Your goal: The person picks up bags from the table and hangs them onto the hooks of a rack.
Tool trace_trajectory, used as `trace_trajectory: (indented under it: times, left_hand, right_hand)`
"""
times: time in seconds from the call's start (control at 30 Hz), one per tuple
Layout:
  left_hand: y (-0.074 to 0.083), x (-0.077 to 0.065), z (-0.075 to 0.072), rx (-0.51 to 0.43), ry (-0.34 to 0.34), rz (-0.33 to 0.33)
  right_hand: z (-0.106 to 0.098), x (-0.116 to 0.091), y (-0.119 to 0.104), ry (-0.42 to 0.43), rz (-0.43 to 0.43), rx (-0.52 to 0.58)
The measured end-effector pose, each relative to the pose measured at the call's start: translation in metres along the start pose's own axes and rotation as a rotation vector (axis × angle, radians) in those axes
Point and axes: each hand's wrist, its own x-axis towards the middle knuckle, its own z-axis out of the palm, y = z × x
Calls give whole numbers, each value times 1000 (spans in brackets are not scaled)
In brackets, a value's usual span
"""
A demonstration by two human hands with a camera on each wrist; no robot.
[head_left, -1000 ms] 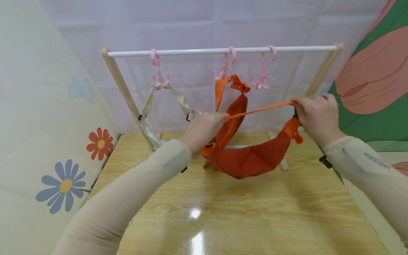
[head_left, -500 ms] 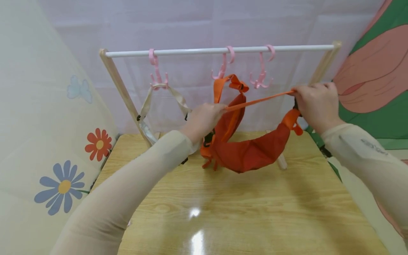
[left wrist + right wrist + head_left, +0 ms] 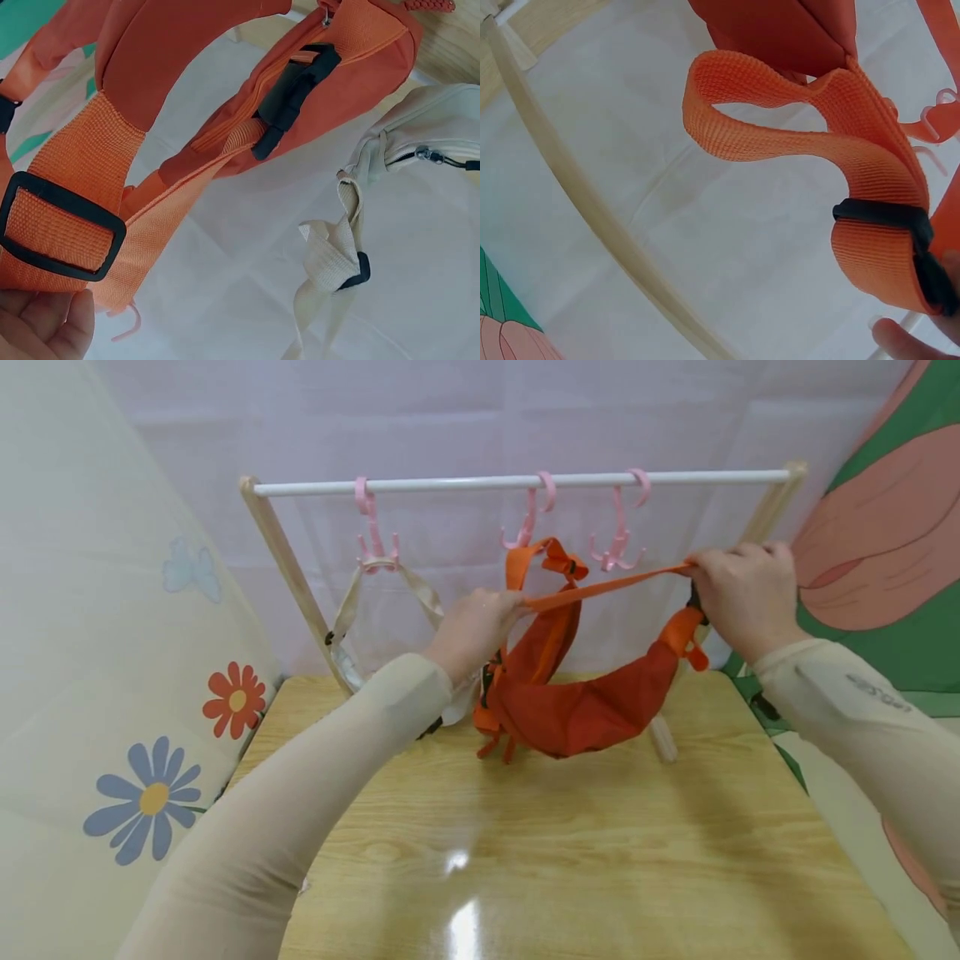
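In the head view my left hand [image 3: 480, 631] and right hand [image 3: 750, 597] pinch an orange strap [image 3: 603, 589], stretched between them and rising toward the right. A red waist bag [image 3: 588, 714] sags below it, its right end hanging under the right hand beside a black plastic fitting [image 3: 694, 597]. Behind, more red fabric [image 3: 555, 639] hangs by an orange strap loop from the middle pink hook [image 3: 527, 522]. The left wrist view shows a black side-release buckle [image 3: 289, 105] and a slider [image 3: 64, 229] near the left fingertips. A looped strap end [image 3: 739, 142] with a black slider hangs by the right hand.
A white rod [image 3: 457, 484] on wooden posts [image 3: 283, 568] spans the wooden table [image 3: 570, 843]. An off-white bag [image 3: 442, 124] hangs from the left pink hook [image 3: 371, 527], partly behind my left arm. The right pink hook [image 3: 618, 539] carries nothing.
Both hands have risen, still holding the strap. The red waist bag has lifted with them, its lower edge higher over the table.
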Motion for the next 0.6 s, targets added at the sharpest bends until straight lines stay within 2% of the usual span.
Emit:
trace_trajectory:
  times: [0.27, 0.53, 0.6]
  left_hand:
    - [-2, 12, -7, 33, -56, -56]
    - [-2, 19, -15, 68, -58, -73]
    - [1, 18, -21, 59, -69, -80]
  right_hand:
    - [1, 10, 1, 13, 7, -16]
    - [1, 22, 1, -1, 16, -33]
    - [1, 25, 2, -5, 17, -34]
